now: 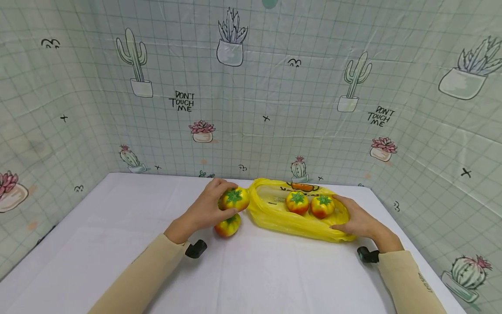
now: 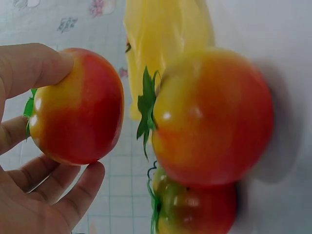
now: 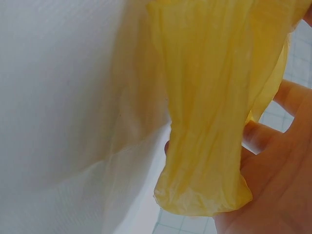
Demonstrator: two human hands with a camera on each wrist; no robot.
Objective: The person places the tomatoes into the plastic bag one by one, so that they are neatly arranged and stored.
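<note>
My left hand [image 1: 209, 205] holds a red-and-yellow tomato [image 1: 235, 199] with a green leafy top, thumb on one side and fingers on the other in the left wrist view. Below it another tomato [image 1: 228, 226] lies on the table; the left wrist view shows two loose tomatoes, a near one [image 2: 214, 117] and one partly behind it [image 2: 195, 207]. To the right lies a yellow plastic bag [image 1: 286, 224], mouth spread, with two tomatoes [image 1: 297, 202] inside. At its right end my right hand [image 1: 358, 218] grips the bag's edge, some fingers hidden behind the yellow film [image 3: 204, 107].
A white cloth covers the table [image 1: 266, 279]. Behind and at both sides hangs a grid-patterned curtain [image 1: 259, 96] printed with potted cacti. A black wrist device [image 1: 196, 249] sits under the left wrist, another [image 1: 368, 254] under the right.
</note>
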